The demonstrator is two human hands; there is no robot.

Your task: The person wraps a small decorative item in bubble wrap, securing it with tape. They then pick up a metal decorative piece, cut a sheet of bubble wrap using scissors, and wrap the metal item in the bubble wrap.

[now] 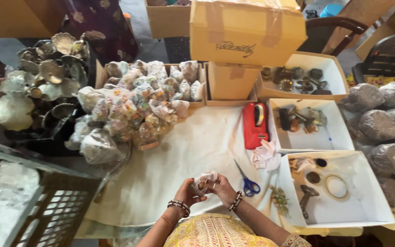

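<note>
The small clear packet (pixel 203 182) sits low over the white cloth (pixel 170 160), pinched between my hands so I can work its wrapping. My left hand (pixel 189 190) clamps one side, my right hand (pixel 220 186) the other. Blue-handled scissors (pixel 248 183) lie just right, within reach.

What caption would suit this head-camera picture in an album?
Both hands, left hand and right hand, hold a small wrapped packet over a white cloth beside blue-handled scissors.
</note>
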